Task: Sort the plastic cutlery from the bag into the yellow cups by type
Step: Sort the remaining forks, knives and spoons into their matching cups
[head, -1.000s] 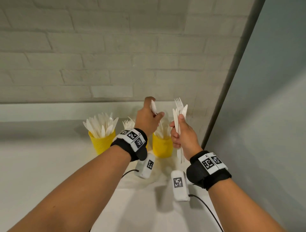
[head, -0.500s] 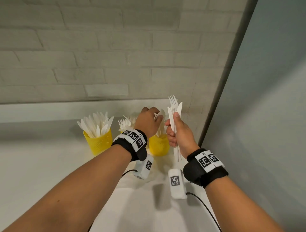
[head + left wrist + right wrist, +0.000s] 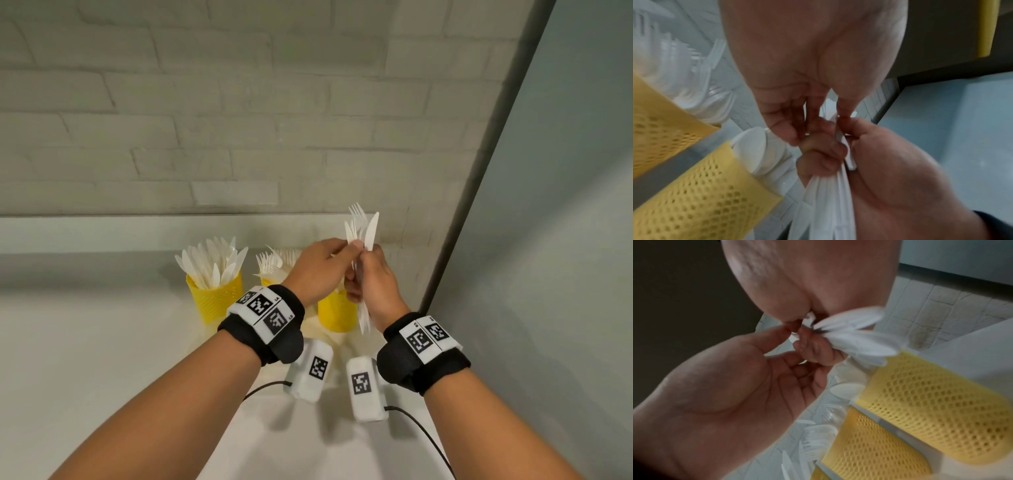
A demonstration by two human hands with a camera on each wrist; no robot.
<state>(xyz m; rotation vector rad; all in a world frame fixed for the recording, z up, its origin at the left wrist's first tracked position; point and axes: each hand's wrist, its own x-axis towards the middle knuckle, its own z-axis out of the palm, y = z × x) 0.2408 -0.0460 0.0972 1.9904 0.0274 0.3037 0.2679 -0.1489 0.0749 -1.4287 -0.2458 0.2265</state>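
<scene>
My right hand [image 3: 363, 274] grips an upright bundle of white plastic cutlery [image 3: 363, 229], with fork tines and knife blades fanning out above the fist. My left hand [image 3: 352, 245] has come across and pinches one piece of that bundle between thumb and fingers [image 3: 795, 331]. In the left wrist view the handles [image 3: 830, 203] run down through the right fist. Three yellow mesh cups stand behind the hands. The left cup [image 3: 214, 298] holds knives, the middle cup [image 3: 265, 281] holds forks, and the right cup [image 3: 337, 313] is half hidden by my hands.
The cups stand on a white table [image 3: 85, 359] against a pale brick wall [image 3: 239, 137]. A grey panel [image 3: 548, 240] closes off the right side close to my right arm. Black cables [image 3: 428, 438] trail from the wrist cameras.
My left hand held a spoon over the right cup, lowered to that cup, and now pinches a piece of the bundle without the spoon. The right hand stayed put.
</scene>
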